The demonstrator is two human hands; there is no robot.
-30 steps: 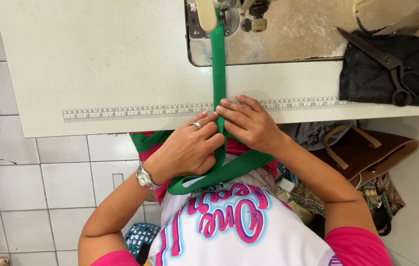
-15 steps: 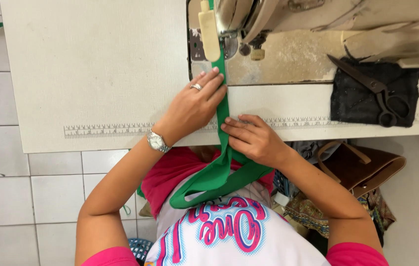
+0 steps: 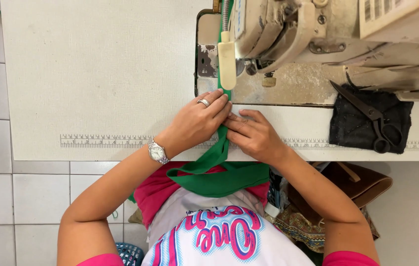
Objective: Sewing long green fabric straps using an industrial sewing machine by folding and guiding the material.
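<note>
Both hands rest on a narrow green fabric strip (image 3: 223,148) that lies on the white work table (image 3: 96,74), in front of the sewing machine (image 3: 288,29). The left hand (image 3: 197,123) lies flat on the left side of the strip, with the fingers close together and stretched toward the machine; the fingertips press the fabric down just before the presser area. This hand wears a ring (image 3: 203,102) on one finger and a silver wristwatch (image 3: 157,151) on the wrist. The right hand (image 3: 254,135) lies on the right side of the strip, the fingers slightly bent and together, touching the edge of the fabric and almost touching the left hand. Neither hand closes around the strip; they only press it from above. The strip runs from under the machine head, between the two hands, over the table edge and hangs down in a wider green loop on the person's lap. Black scissors (image 3: 374,123) lie on a dark cloth (image 3: 401,116) well apart, at the right. A printed ruler (image 3: 106,141) runs along the table edge.
</note>
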